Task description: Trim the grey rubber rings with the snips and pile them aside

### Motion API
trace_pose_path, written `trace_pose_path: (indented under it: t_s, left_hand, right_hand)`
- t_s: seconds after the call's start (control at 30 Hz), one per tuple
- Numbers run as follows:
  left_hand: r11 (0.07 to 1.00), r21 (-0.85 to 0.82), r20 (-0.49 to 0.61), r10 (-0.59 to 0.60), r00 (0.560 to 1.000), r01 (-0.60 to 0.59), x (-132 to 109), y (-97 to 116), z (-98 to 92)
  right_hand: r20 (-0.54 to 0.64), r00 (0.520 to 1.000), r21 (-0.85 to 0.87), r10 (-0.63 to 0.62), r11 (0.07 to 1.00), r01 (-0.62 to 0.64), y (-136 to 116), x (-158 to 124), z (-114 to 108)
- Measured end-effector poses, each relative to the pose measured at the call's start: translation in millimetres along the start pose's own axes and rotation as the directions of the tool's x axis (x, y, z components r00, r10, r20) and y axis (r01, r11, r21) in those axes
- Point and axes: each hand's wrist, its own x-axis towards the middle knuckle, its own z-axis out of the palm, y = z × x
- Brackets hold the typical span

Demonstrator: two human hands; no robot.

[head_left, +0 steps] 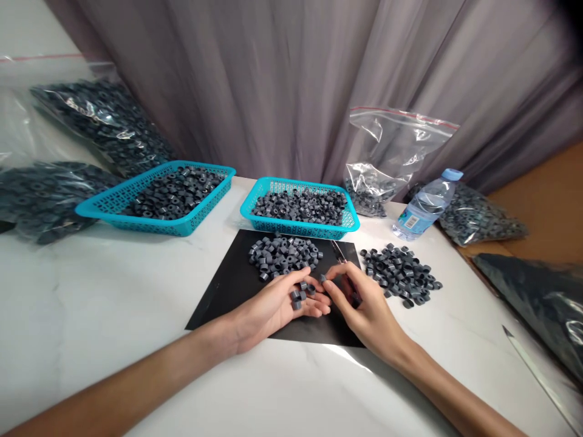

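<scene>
My left hand [277, 300] is palm up with its fingers loosely curled. Several small grey plastic cylinders [297, 297] with holes through them rest in it. Beside its fingertips, my right hand [364, 297] pinches one small grey piece [323, 278] between thumb and forefinger. A thin metal tool [337, 250] points away from the right hand's curled fingers; its lower end is hidden there, and its kind is unclear. Under both hands lies a black mat [228, 276], bearing a heap of the same cylinders [285, 254].
Two blue plastic baskets [248, 213] of grey cylinders stand at the back. Right of the mat is a loose pile [403, 273], with a water bottle [426, 203] and a zip bag [371, 194] behind it. Filled bags [104, 121] sit at left, others at right near a cardboard box [542, 209].
</scene>
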Motion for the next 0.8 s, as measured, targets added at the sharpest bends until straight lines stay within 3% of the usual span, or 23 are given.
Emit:
trace_pose_path:
  t_s: [0.17,0.6,0.8]
  left_hand:
    - [1.0,-0.027,-0.002,-0.004,1.0,0.004,1.1,0.1,-0.7]
    - [0.979,0.185,0.023,0.086,0.996,-0.089,-0.3,1.7,-5.3]
    - [0.975,0.205,0.005,0.084,0.996,-0.083,-0.5,2.7,-5.1]
  right_hand:
    - [0.001,1.0,0.034,0.018,0.999,-0.018,-4.0,-2.1,-1.1]
    - [0.081,0.997,0.147,0.015,0.989,-0.027,-1.9,-3.6,-4.0]
    - [0.059,0.997,0.129,0.039,0.991,-0.047,-1.6,-3.9,-5.1]
